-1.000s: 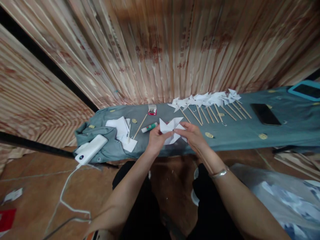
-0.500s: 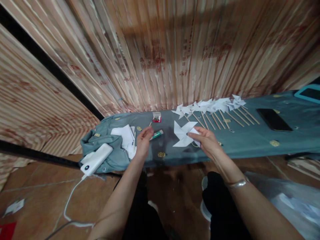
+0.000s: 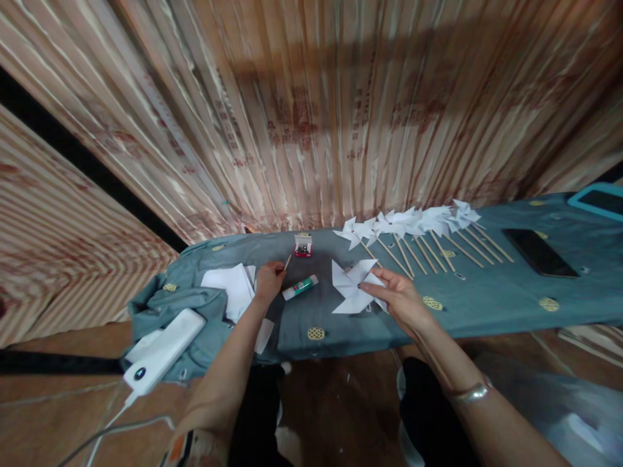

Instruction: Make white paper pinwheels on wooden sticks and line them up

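Observation:
My right hand (image 3: 395, 295) pinches a white folded paper pinwheel (image 3: 351, 287) and holds it just above the blue-grey cloth of the low table (image 3: 487, 298). To the left, my left hand (image 3: 268, 281) is closed on a thin wooden stick (image 3: 287, 262) whose tip juts out past the fingers. A green-and-white glue stick (image 3: 300, 287) lies between the two hands. Behind it stands a small red box (image 3: 302, 246) of pins.
Several finished paper pinwheels on sticks (image 3: 418, 227) lie in a row at the back right. White paper sheets (image 3: 232, 288), a white power bank (image 3: 160, 353) with cable, a black phone (image 3: 539, 252) and a blue-framed tablet (image 3: 598, 200) also lie on the cloth. A striped curtain hangs behind.
My left hand let go of the pinwheel, reached left and closed on the wooden stick. My right hand kept the pinwheel and lowered it toward the cloth.

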